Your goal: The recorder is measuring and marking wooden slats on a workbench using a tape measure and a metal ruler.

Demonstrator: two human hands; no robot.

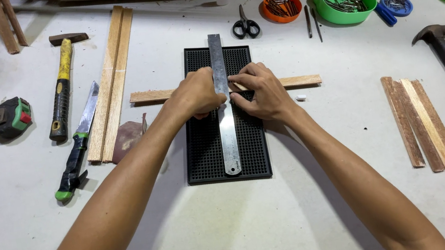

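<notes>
Head view: my left hand [195,95] and right hand [262,91] press the metal ruler [226,118] across the wood strip [300,80]. Scissors [245,25] lie behind; orange bowl [281,7] and green bowl [345,2] hold nails.

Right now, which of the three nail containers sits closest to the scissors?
The round orange bowl, just right of the scissors. The green lobed tub and the small blue dish lie farther right.
</notes>
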